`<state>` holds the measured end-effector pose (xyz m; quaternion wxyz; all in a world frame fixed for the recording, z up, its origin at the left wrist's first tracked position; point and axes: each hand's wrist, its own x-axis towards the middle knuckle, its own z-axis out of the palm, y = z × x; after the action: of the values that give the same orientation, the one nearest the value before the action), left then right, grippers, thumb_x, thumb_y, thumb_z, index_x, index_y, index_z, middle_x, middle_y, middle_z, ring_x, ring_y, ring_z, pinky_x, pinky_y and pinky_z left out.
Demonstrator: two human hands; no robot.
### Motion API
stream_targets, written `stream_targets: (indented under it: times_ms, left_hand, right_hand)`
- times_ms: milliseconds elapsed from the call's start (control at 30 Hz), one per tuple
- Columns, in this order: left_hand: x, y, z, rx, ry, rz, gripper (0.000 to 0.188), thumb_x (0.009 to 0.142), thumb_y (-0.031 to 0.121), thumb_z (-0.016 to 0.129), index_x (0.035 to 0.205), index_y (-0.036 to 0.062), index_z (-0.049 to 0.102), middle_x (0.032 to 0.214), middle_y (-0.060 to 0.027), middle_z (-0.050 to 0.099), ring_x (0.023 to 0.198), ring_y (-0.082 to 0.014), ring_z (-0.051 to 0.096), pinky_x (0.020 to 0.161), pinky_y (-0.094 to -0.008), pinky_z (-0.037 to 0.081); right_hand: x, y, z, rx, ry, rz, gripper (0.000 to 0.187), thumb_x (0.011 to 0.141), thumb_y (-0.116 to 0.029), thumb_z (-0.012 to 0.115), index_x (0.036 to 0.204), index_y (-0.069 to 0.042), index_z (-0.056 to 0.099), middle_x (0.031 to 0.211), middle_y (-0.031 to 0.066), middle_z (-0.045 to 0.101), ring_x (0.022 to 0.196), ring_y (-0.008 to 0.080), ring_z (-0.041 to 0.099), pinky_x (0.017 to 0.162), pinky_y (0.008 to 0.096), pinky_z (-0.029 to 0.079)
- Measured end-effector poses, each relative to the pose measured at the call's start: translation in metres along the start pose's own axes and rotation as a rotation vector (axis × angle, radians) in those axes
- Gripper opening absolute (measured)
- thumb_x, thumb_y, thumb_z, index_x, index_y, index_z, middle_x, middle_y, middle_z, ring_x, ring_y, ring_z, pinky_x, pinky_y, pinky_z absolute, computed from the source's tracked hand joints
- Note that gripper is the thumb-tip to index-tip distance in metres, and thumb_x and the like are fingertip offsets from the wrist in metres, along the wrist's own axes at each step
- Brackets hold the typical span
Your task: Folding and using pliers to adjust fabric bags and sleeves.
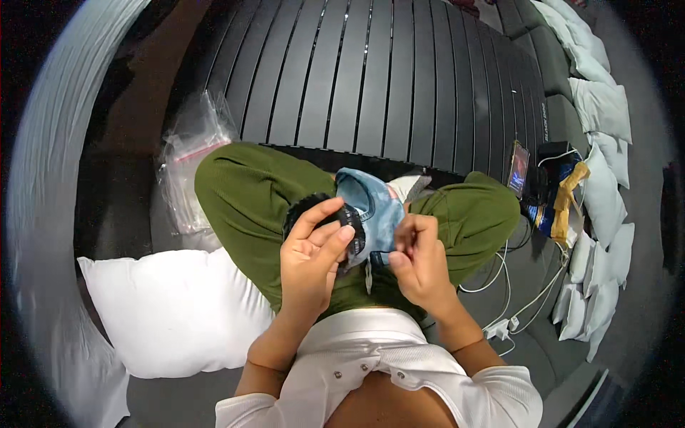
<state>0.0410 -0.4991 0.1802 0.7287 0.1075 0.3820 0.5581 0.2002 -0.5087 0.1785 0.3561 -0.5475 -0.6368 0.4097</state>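
Note:
In front of my lap, my left hand [314, 250] is closed on a black item with a scalloped edge [307, 212]; a dark band with pale marks shows beside the fingertips. Its exact kind I cannot make out. Light-blue, denim-like cloth [380, 214] with a rounded opening lies between my hands, above my crossed legs. My right hand [419, 258] has its fingers curled together at the cloth's right side, by a small dark-blue piece [382, 257] at the lower edge. What those fingers pinch, if anything, is hidden.
A black slatted table [357, 78] stands ahead. To my left are clear plastic bags [193, 171] and a white pillow [178, 310]. On the right lie a phone with a lit screen [519, 170], a blue and yellow packet [564, 203], white cables [505, 274] and several pale cushions [603, 189].

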Motion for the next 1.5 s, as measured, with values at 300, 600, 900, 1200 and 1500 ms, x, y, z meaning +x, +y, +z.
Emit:
stream_targets:
  times_ms: [300,600,900,1200,1500]
  left_hand:
    - [-0.009,-0.009,0.017,0.089,-0.029,0.010,0.052,0.079,-0.006,0.050,0.125,-0.0006,0.028,0.093,-0.0166,0.059,0.080,-0.0118,0.056,0.072,-0.0214,0.044]
    - [-0.011,-0.019,0.022,0.120,-0.109,0.029,0.051,0.081,-0.004,0.050,0.126,0.0006,0.027,0.095,-0.0176,0.059,0.087,-0.0132,0.057,0.079,-0.0239,0.044]
    - [-0.013,-0.022,0.022,0.243,-0.108,0.088,0.051,0.082,-0.002,0.049,0.127,0.0004,0.025,0.094,-0.0157,0.060,0.086,-0.0111,0.056,0.079,-0.0226,0.044]
    - [-0.011,-0.020,0.022,0.229,-0.125,0.075,0.052,0.082,-0.002,0.049,0.128,0.0003,0.024,0.095,-0.0161,0.060,0.087,-0.0116,0.056,0.080,-0.0229,0.043]
    - [-0.008,-0.018,0.020,0.155,-0.125,0.020,0.052,0.082,-0.001,0.049,0.128,0.0006,0.024,0.096,-0.0167,0.059,0.085,-0.0121,0.056,0.079,-0.0228,0.042]
  right_hand:
    - [0.005,-0.011,-0.004,-0.210,-0.012,-0.112,0.024,0.074,-0.017,0.064,0.080,0.000,0.048,0.050,0.0039,0.045,0.040,0.0136,0.046,0.041,0.0231,0.036]
    - [0.003,-0.008,-0.011,-0.229,0.063,-0.152,0.029,0.071,-0.023,0.068,0.071,-0.001,0.049,0.046,0.0054,0.049,0.037,0.0195,0.051,0.037,0.0275,0.039]
    - [0.003,-0.006,-0.014,-0.246,0.061,-0.158,0.030,0.072,-0.025,0.067,0.070,-0.003,0.047,0.047,0.0057,0.051,0.038,0.0210,0.053,0.037,0.0285,0.041]
    - [0.002,-0.001,-0.019,-0.160,0.025,-0.152,0.023,0.075,-0.017,0.062,0.070,-0.001,0.047,0.046,0.0046,0.040,0.037,0.0144,0.043,0.038,0.0248,0.032]
    - [-0.004,-0.003,-0.027,-0.096,0.037,-0.074,0.029,0.077,-0.025,0.061,0.072,-0.001,0.047,0.048,0.0018,0.036,0.040,0.0107,0.036,0.040,0.0224,0.029]
